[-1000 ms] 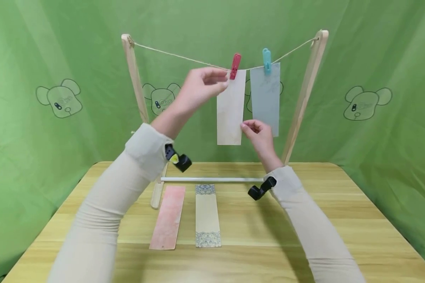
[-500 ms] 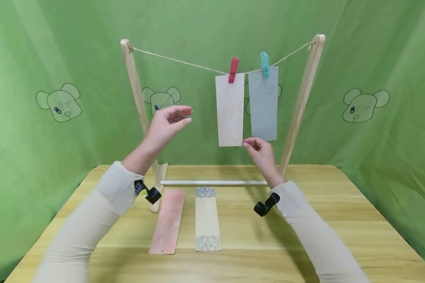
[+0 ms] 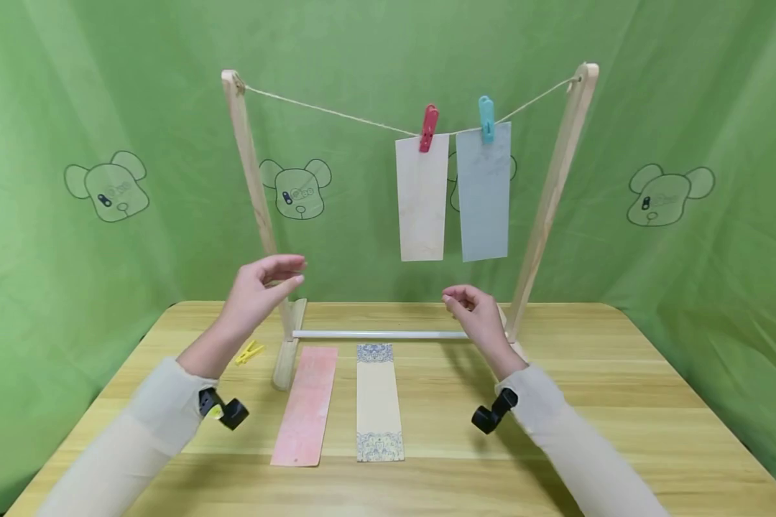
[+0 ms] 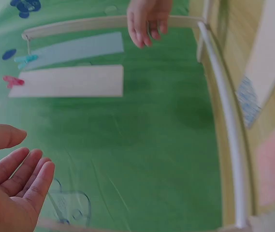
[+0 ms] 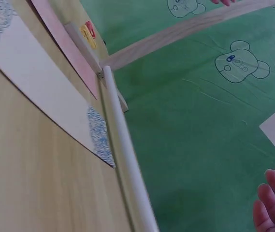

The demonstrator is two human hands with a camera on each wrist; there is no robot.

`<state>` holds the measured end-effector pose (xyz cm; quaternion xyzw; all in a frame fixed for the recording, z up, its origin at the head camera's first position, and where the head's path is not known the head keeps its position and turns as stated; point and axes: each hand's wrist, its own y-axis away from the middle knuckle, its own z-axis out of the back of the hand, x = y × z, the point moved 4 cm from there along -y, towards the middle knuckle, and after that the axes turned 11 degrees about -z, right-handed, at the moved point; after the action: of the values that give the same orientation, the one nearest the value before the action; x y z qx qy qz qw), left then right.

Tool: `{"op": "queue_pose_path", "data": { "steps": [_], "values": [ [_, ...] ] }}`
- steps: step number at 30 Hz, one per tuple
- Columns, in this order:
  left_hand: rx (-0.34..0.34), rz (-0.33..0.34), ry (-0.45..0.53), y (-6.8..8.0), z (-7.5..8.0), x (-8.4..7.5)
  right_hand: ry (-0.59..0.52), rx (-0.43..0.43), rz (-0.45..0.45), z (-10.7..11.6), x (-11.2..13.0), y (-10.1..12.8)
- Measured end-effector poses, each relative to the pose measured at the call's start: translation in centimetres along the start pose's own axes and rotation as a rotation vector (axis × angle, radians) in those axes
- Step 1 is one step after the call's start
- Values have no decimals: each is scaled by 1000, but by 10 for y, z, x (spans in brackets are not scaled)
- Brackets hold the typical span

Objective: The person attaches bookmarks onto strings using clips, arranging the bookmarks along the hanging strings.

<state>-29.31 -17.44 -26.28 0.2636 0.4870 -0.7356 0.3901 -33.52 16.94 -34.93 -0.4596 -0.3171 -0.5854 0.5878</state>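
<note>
A white paper strip [image 3: 422, 205] hangs from the string [image 3: 330, 111] under a red clothespin [image 3: 429, 128]. To its right hangs a grey-blue strip [image 3: 483, 194] under a light blue clothespin [image 3: 486, 119]. My left hand [image 3: 252, 294], holding nothing, is in the air by the stand's left post, its fingers relaxed and apart from the thumb. Below the hanging strips is my right hand [image 3: 478, 319], its fingers loosely bent and free of the paper. On the table lie a pink strip [image 3: 305, 406] and a cream strip with blue patterned ends [image 3: 379, 402].
A yellow clothespin [image 3: 249, 352] lies left of the stand, with a red clothespin [image 5: 90, 29] beside it in the right wrist view. The stand has two wooden posts [image 3: 556, 172] and a white crossbar [image 3: 388, 334]. Green cloth [image 3: 388, 43] hangs behind the table [image 3: 588, 431].
My left hand has left the top of the white strip and moved down and left. My right hand has let go of its edge and lowered. The yellow clothespin has come into sight.
</note>
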Motion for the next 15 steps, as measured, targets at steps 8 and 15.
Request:
{"op": "queue_pose_path", "data": {
  "steps": [8,15],
  "values": [
    [-43,62,-2,33,16,36,-18,55,6,-14,-13,20],
    [-119,61,2,54,23,68,1,127,-26,-31,-22,35]
  ]
}}
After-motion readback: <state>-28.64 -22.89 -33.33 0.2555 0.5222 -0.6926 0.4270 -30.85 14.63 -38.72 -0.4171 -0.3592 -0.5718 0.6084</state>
